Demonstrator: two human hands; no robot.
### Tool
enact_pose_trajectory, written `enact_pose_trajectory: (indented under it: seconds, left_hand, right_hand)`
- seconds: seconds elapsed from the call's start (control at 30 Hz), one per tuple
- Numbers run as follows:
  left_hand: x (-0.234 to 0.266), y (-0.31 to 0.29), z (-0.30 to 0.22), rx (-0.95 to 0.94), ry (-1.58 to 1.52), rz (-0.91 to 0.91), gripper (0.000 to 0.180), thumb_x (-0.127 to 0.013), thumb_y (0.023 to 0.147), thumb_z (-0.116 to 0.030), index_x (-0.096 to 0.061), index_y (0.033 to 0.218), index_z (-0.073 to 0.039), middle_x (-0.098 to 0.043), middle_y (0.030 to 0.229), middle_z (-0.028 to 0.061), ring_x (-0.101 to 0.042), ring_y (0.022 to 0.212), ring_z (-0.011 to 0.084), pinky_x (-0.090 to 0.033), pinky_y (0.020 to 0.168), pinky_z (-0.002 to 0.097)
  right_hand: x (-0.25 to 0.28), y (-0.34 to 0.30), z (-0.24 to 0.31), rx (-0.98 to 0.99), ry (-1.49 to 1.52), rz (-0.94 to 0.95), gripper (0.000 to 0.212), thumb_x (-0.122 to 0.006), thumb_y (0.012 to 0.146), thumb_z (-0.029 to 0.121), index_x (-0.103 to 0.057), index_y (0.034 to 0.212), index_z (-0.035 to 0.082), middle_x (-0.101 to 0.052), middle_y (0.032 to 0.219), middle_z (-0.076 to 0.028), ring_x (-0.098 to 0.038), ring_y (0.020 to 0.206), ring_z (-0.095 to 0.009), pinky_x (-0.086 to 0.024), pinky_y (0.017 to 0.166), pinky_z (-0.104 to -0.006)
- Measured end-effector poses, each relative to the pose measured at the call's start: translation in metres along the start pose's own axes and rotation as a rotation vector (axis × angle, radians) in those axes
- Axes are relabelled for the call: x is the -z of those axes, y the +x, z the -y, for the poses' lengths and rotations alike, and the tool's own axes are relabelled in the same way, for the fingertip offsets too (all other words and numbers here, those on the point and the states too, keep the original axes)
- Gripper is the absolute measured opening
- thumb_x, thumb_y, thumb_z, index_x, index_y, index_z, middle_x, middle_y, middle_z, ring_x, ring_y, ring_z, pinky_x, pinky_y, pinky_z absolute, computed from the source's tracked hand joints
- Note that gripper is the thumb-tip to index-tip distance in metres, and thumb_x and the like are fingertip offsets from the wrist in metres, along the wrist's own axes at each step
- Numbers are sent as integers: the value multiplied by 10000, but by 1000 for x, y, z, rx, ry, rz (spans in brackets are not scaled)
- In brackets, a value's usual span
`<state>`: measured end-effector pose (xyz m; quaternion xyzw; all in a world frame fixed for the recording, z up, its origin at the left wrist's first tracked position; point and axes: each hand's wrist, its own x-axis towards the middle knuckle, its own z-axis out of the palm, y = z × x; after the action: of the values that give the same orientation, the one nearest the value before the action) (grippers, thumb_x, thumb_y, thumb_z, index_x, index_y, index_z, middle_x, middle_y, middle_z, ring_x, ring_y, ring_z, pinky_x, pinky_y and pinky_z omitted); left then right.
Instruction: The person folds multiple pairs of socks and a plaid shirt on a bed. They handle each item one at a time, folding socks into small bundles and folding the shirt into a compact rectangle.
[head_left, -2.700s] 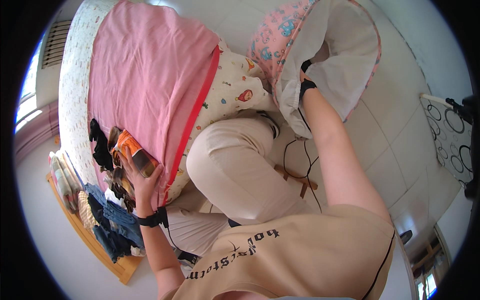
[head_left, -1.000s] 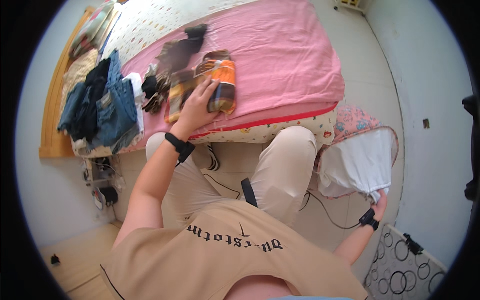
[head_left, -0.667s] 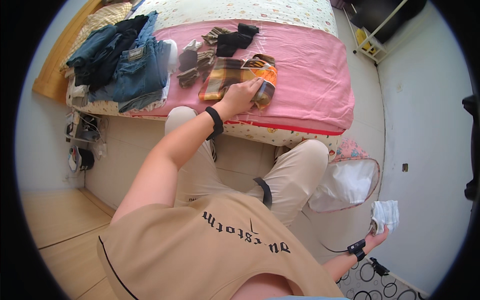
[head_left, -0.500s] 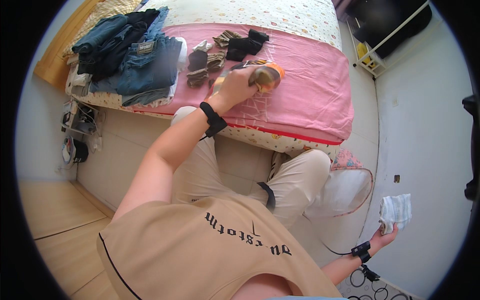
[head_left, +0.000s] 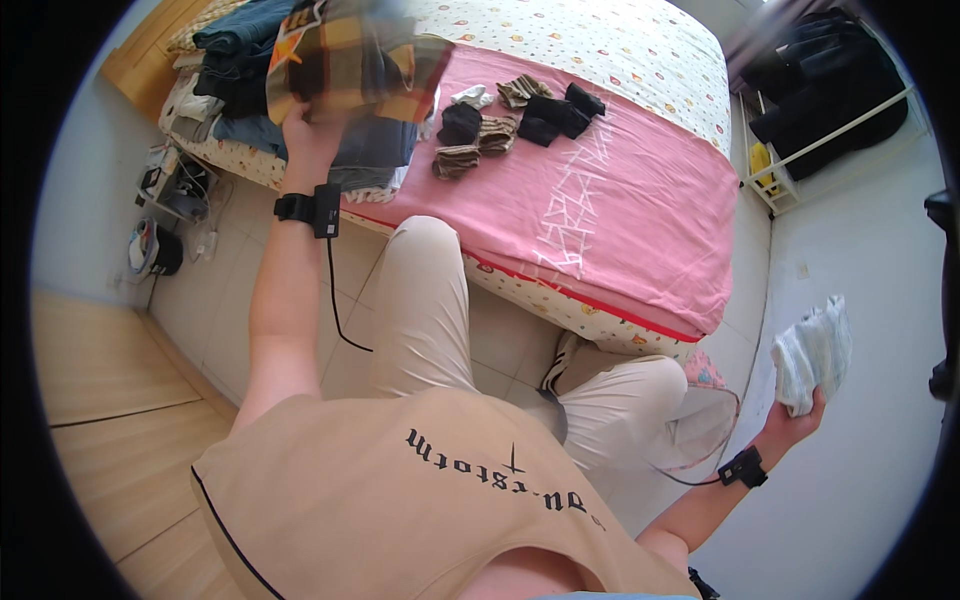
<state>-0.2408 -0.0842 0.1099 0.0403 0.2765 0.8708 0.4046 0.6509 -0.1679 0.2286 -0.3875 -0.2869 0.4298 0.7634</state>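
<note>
My left hand (head_left: 312,132) grips the lower edge of a brown, black and orange plaid garment (head_left: 340,80), blurred by motion, over the stack of folded jeans (head_left: 372,155) at the bed's left. It hides much of that stack. Off to the right, held up near the wall, my right hand (head_left: 800,418) is closed on a folded white and pale blue striped cloth (head_left: 812,352). Several folded socks lie on the pink blanket (head_left: 640,220): brown striped ones (head_left: 497,135), black ones (head_left: 556,117) and a white one (head_left: 472,96).
The bed (head_left: 590,35) has a white printed sheet. A mesh basket (head_left: 705,425) with pink floral trim stands on the floor beside my right knee. A white rack (head_left: 835,135) with black clothing is at the far right. Cables and a small shelf (head_left: 178,180) stand at the left.
My left hand has moved left from the pink blanket to the jeans stack, carrying the plaid garment, which now hangs wider. My right hand, still holding the striped cloth, appears higher in view.
</note>
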Motion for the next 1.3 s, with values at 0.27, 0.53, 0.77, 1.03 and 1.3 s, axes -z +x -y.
enact_pose_trajectory:
  seconds: [0.27,0.53,0.77,1.03,1.3]
  left_hand:
    - [125,50,10,55,326,-138,254,-568,997,-32,-610,1223,75,-710,1224,232,-699,1243,388,-579,1165,550]
    - [51,-50,17,651,437,138,313,-654,1078,-320,-749,1114,-25,-776,986,48,-740,807,127,-632,724,246]
    - [-78,-171,116,778,1012,784,370,-666,1090,-409,-752,1218,-73,-770,1048,19,-717,888,87,-575,769,233]
    - [-87,-207,287,112,1704,1391,839,-898,882,-250,-506,1580,-1,-765,1220,160,-759,1026,229,-610,906,360]
    - [-126,-242,303,-146,1159,1205,1163,-971,843,-282,-250,1747,-170,-561,1580,213,-645,1394,330,-551,1098,466]
  right_hand:
    - [-129,42,-115,-237,20,345,609,-581,1066,186,-445,1617,-32,-588,1576,-221,-609,1425,-396,-499,1204,-575]
    - [-121,28,-294,-326,-996,265,693,-882,911,355,-596,1397,-49,-734,1254,-169,-739,1107,-296,-597,948,-400]
    - [-121,-13,-295,454,-1342,688,712,-910,785,289,-638,1426,139,-603,1476,-165,-534,1433,-355,-468,1161,-473]
    - [-136,-21,-323,529,-1393,839,402,-813,896,147,-741,1291,134,-709,1315,-154,-689,1200,-354,-577,978,-461]
    - [-182,-2,-238,-151,-405,708,228,-637,1144,186,-705,1316,53,-741,1118,-8,-689,982,-61,-569,830,-261]
